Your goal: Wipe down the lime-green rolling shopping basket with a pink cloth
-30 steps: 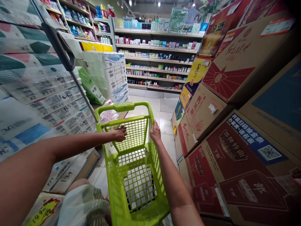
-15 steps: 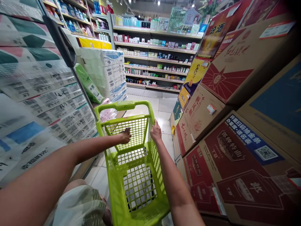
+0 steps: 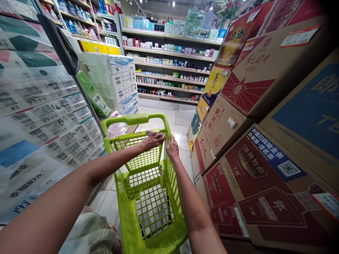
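Lime-green plastic shopping cart (image 3: pixel 173 187), lower centre: likely light, stiff; best gripped by rim (image 3: pixel 166 124). Right hand (image 3: pixel 172 148): fingers curled round rim. Left hand (image 3: pixel 153 140) beside: cannot tell finger state.

Left grip (image 3: pixel 153 140) lies beside curled right grip (image 3: pixel 172 148).

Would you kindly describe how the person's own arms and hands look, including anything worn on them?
The left arm and right arm are bare where visible: no sleeves, watches or bracelets. The left hand and right hand are ungloved. Loose, pale fabric clothing shows below.
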Demonstrator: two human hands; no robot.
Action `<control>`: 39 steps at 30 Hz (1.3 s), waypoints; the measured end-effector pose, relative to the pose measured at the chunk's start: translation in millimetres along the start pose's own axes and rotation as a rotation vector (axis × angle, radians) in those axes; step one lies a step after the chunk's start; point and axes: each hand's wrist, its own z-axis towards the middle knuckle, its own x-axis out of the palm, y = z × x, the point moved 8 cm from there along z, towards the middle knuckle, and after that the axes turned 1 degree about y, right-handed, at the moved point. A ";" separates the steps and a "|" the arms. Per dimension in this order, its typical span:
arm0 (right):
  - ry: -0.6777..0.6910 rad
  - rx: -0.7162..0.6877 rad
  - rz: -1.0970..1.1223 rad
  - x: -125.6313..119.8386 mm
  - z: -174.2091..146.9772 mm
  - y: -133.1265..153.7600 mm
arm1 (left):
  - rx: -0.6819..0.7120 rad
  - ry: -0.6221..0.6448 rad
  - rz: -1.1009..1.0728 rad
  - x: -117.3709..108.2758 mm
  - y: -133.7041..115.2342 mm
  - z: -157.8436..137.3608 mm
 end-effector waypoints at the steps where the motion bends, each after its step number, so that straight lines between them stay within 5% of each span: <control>1: 0.003 0.010 -0.016 -1.3 0.8 -0.3 | 0.039 0.015 0.028 -3.5 -3.5 10.1; 5: 0.003 0.021 -0.045 -6.9 0.5 1.8 | -0.034 0.143 0.209 -8.5 7.3 36.2; 8: 0.013 0.025 -0.051 -9.5 -1.2 2.8 | -0.159 0.228 0.257 -9.1 25.6 25.6; 18: 0.047 0.020 -0.146 -24.1 5.2 16.5 | -0.295 0.053 0.520 -91.2 75.4 -115.6; 22: -0.042 -0.043 -0.171 -35.3 -0.3 41.8 | -0.239 -0.191 0.400 -101.0 63.1 -175.8; 25: -0.042 -0.098 -0.191 -23.2 -46.2 63.6 | -0.171 -0.483 0.252 -81.8 40.1 -227.8; 27: 0.123 -0.239 -0.195 5.8 -103.0 80.1 | -0.181 -0.649 0.166 -57.5 28.5 -257.6; 32: 0.399 -0.500 -0.386 65.8 -256.6 103.5 | -0.403 -0.870 -0.043 -15.9 34.0 -284.6; 35: 0.401 -0.514 -0.535 73.5 -286.6 113.8 | -0.603 -0.954 -0.152 -25.2 60.7 -274.7; 39: 0.328 -0.603 -0.493 61.4 -276.8 128.6 | -0.783 -1.035 -0.251 -53.8 100.7 -252.3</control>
